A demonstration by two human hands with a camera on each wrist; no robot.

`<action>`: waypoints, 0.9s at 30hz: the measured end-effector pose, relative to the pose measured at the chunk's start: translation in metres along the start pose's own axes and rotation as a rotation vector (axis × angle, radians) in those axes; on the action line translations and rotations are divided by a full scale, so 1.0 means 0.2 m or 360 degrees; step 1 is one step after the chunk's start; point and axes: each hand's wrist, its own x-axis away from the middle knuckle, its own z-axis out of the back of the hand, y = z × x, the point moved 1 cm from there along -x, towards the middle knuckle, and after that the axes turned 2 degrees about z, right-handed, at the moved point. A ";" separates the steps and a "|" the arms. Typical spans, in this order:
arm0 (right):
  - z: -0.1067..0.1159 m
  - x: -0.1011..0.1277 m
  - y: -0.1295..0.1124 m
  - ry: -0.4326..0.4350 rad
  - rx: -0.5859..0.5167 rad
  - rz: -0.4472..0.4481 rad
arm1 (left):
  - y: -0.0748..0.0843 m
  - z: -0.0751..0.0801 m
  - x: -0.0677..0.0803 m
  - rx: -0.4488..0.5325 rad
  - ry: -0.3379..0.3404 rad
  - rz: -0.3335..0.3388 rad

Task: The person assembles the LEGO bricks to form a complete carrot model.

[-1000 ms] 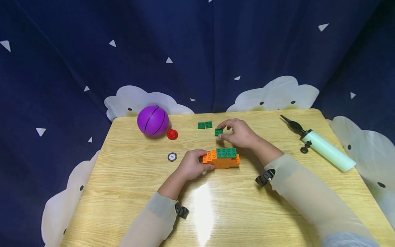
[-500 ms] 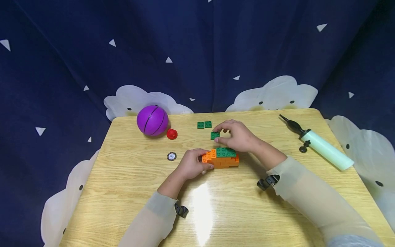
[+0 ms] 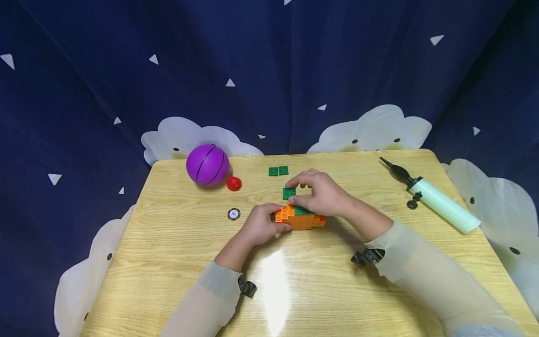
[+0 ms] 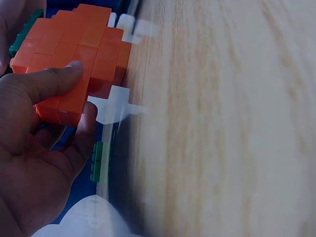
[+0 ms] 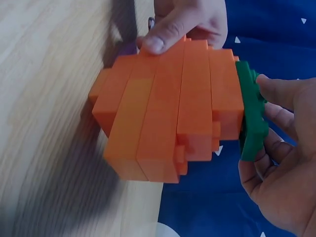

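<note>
An orange toy-brick build point(image 3: 304, 222) stands upright over the table, with stepped sides and green bricks point(image 5: 251, 111) along its top. My left hand point(image 3: 263, 224) grips its left end, thumb point(image 4: 61, 79) on the near face and fingers behind. Between thumb and index finger, my right hand point(image 3: 322, 194) pinches a small green square brick point(image 3: 288, 193), just behind and above the build's top. That hand hides part of the green top row in the head view. In the right wrist view, my right thumb point(image 5: 276, 91) is right at the green bricks' studded side.
Two green bricks point(image 3: 278, 171) lie near the table's back edge. To the left are a purple ball point(image 3: 208, 164), a small red hat point(image 3: 234, 183) and a round chip point(image 3: 233, 214). A pale green hand pump point(image 3: 444, 205) lies at the right beside a small black piece point(image 3: 414, 201).
My right hand has carried the green brick leftward and toward me, from the table behind to just over the build. My left hand keeps its grip in place.
</note>
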 end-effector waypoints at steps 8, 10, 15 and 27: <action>-0.03 0.04 -0.04 -0.0033 -0.0001 0.0030 | 0.00 0.00 0.00 0.0000 0.0001 -0.0034; -0.04 0.05 -0.05 -0.0043 0.0016 0.0049 | -0.01 0.00 0.00 0.0000 0.0000 -0.0039; -0.07 0.06 -0.05 -0.0059 0.0060 0.0080 | 0.00 0.00 0.00 0.0001 0.0005 -0.0033; -0.09 0.09 -0.05 -0.0043 0.0166 0.0113 | 0.00 0.00 0.00 -0.0016 0.0011 -0.0007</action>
